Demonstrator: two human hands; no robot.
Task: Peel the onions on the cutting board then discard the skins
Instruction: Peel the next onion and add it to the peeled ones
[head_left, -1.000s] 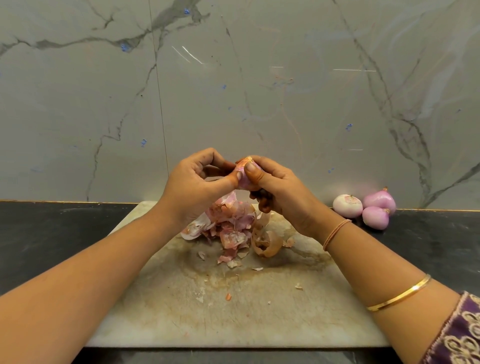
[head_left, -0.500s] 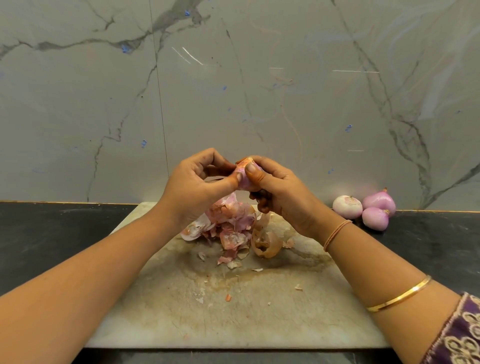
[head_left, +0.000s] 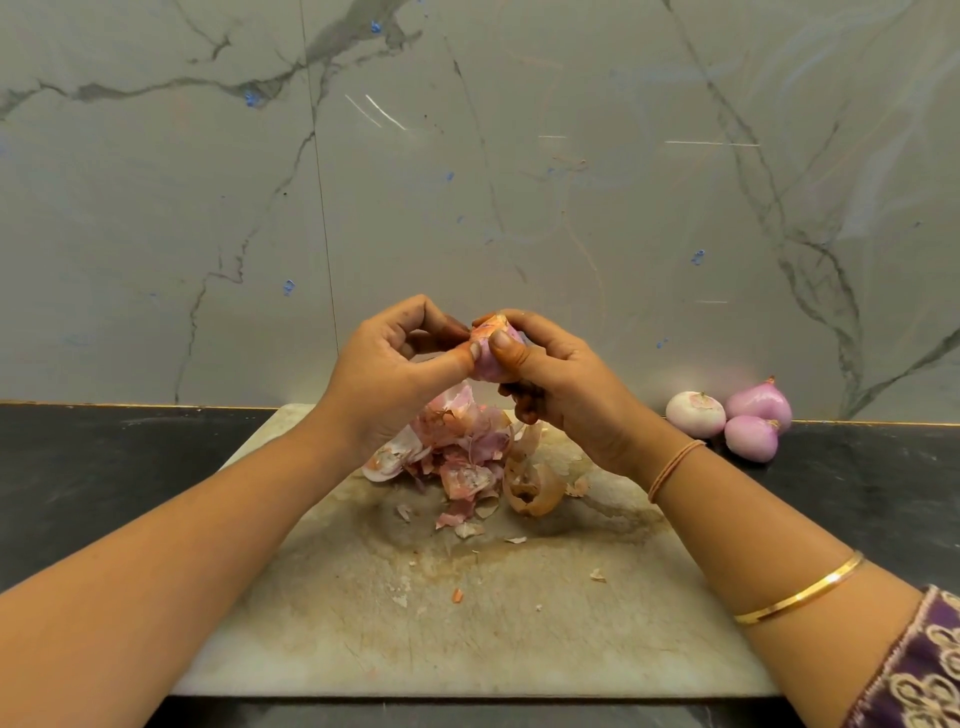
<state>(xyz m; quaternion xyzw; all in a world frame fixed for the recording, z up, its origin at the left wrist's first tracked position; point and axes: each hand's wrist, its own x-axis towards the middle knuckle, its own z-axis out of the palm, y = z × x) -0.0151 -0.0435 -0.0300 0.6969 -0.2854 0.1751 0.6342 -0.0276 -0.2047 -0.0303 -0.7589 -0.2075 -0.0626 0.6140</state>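
Observation:
A small pink onion (head_left: 488, 358) with some papery skin at its top is held in the air above the far part of the pale cutting board (head_left: 467, 623). My right hand (head_left: 561, 384) grips it with thumb and curled fingers. My left hand (head_left: 389, 379) pinches it from the left with thumb and forefinger. Below the hands lies a pile of pink and brown onion skins (head_left: 467, 457) on the board. Loose skin flakes are scattered nearer to me.
Three peeled onions (head_left: 727, 421) sit together on the black counter (head_left: 104, 467) at the right, against the grey marble wall (head_left: 467, 182). The board's near half holds only small skin scraps.

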